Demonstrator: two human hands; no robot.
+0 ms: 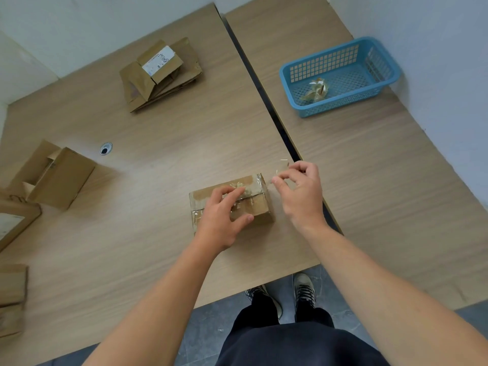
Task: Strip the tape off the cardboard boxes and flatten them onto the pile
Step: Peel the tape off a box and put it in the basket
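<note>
wood table [158,233], left hand [221,223] grips box [261,206], right hand [301,194] perhaps pinches faint tape [282,167]

Small closed box [260,208], clear tape [257,180] on top, sits well apart from the flattened pile [161,75]

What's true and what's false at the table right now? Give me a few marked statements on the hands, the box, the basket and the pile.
1. The left hand holds the taped box on the table. True.
2. The right hand is empty. False: it pinches a clear tape strip beside the box.
3. The blue basket has nothing in it. False: a tape wad lies inside.
4. The pile of flattened boxes lies at the far side, a white label on top. True.
5. The taped box is already flattened. False: it stands in box shape, with tape on it.
</note>
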